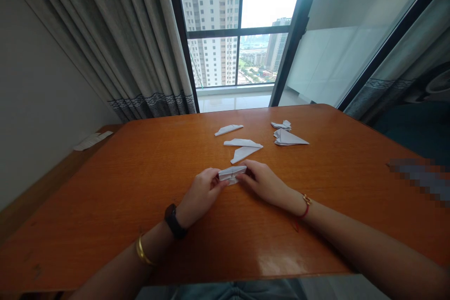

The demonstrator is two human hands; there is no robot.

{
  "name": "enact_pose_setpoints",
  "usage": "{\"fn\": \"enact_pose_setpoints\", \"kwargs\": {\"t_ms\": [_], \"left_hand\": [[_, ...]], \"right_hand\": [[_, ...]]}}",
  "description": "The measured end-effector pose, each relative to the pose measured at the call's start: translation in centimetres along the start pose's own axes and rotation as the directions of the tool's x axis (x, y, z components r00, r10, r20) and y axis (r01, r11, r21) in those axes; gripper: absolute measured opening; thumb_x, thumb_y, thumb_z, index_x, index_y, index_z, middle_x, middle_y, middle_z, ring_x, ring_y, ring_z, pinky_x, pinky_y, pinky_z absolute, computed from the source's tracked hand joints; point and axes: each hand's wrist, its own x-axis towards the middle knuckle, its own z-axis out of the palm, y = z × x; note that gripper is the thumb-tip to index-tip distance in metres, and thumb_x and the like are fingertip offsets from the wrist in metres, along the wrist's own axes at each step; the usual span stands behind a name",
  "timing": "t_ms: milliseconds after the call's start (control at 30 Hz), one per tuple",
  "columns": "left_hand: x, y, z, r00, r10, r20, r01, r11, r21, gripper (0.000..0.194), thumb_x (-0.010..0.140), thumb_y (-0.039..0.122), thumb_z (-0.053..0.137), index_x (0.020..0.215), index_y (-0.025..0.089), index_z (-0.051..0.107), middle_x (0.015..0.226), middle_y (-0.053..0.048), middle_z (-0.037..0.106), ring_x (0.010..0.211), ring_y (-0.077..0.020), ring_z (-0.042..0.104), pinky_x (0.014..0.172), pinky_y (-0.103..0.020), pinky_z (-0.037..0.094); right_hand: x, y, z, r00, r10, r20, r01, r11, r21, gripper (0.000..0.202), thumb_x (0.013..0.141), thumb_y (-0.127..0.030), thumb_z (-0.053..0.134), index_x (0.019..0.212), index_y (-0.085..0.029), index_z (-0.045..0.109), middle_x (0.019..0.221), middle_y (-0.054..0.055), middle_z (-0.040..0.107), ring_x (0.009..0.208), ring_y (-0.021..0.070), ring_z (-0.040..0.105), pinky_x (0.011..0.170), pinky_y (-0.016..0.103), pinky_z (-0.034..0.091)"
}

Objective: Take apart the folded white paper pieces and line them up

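Between my two hands is a small folded piece of white paper (232, 173), held just above the table close to its middle. My left hand (203, 192) pinches its left end, thumb toward me and fingers behind. The right end is gripped by my right hand (262, 180), with the thumb on the near face. Just beyond lie two folded white paper pieces (242, 149), whose right tips touch or overlap. Farther back is another flat folded paper piece (228, 130). To the right rest a pointed folded paper plane (288, 138) and a smaller folded paper shape (282, 125).
The brown wooden table (140, 178) spans the view below a window (239, 33). A sheet of paper (93, 140) lies on a ledge at the far left. A blurred-out object (422, 178) is at the right edge. Grey curtains (133, 33) hang behind.
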Motion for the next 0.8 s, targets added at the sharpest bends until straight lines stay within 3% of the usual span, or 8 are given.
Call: {"fn": "enact_pose_setpoints", "kwargs": {"t_ms": [133,333,500,633,733,800], "left_hand": [[0.1,-0.3,0.0,1.000,-0.027,0.003,0.027,0.999,0.025,0.021,0.088,0.027,0.056,0.070,0.017,0.056,0.069,0.000,0.056,0.064,-0.0144,0.050,0.059,-0.025,0.035],[0.2,-0.9,0.2,0.999,-0.036,-0.010,0.036,0.999,0.026,0.021,0.089,0.030,0.055,0.073,0.017,0.058,0.071,0.000,0.057,0.065,-0.0145,0.051,0.059,-0.025,0.035],[0.0,-0.5,0.1,1.000,-0.009,-0.028,0.010,1.000,0.030,0.022,0.089,0.030,0.054,0.073,0.016,0.059,0.069,0.001,0.055,0.064,-0.0138,0.049,0.059,-0.025,0.035],[-0.3,0.1,0.0,0.998,-0.020,-0.059,0.019,1.000,-0.021,0.027,0.088,0.034,0.055,0.067,0.016,0.054,0.063,0.002,0.049,0.058,-0.0118,0.044,0.054,-0.023,0.033],[-0.3,0.5,0.0,0.998,-0.062,-0.001,0.062,0.989,-0.131,0.026,0.086,0.037,0.057,0.070,0.016,0.057,0.061,0.003,0.050,0.055,-0.0110,0.045,0.050,-0.022,0.034],[-0.3,0.6,-0.1,0.997,-0.073,0.023,0.077,0.977,-0.198,0.022,0.085,0.038,0.059,0.083,0.016,0.063,0.067,0.002,0.056,0.059,-0.0115,0.049,0.053,-0.022,0.038]], "right_hand": [[-0.1,0.1,0.2,0.999,0.037,0.011,-0.037,0.999,0.021,0.012,0.087,-0.025,0.057,0.077,-0.019,0.053,0.074,0.001,0.061,0.065,0.0144,0.053,0.060,0.025,0.037],[-0.1,0.4,0.4,0.994,0.102,0.030,-0.105,0.987,0.119,0.016,0.086,-0.030,0.059,0.076,-0.018,0.054,0.070,0.000,0.061,0.063,0.0139,0.053,0.057,0.024,0.037],[-0.3,0.4,0.5,0.998,0.064,0.007,-0.065,0.992,0.106,0.014,0.088,-0.031,0.057,0.082,-0.018,0.059,0.075,0.001,0.061,0.067,0.0147,0.053,0.061,0.025,0.039],[-0.3,0.0,0.4,0.998,0.067,0.001,-0.066,0.979,0.191,0.018,0.088,-0.035,0.055,0.084,-0.018,0.059,0.075,0.000,0.060,0.067,0.0140,0.053,0.061,0.025,0.039],[0.4,0.2,-0.8,0.991,0.097,0.089,-0.114,0.968,0.222,0.024,0.086,-0.040,0.055,0.079,-0.017,0.058,0.070,-0.001,0.059,0.062,0.0129,0.051,0.056,0.024,0.038],[1.0,1.0,-3.0,0.978,0.145,0.151,-0.173,0.965,0.196,0.029,0.083,-0.044,0.057,0.074,-0.016,0.056,0.063,-0.002,0.055,0.057,0.0117,0.048,0.052,0.023,0.035]]}}
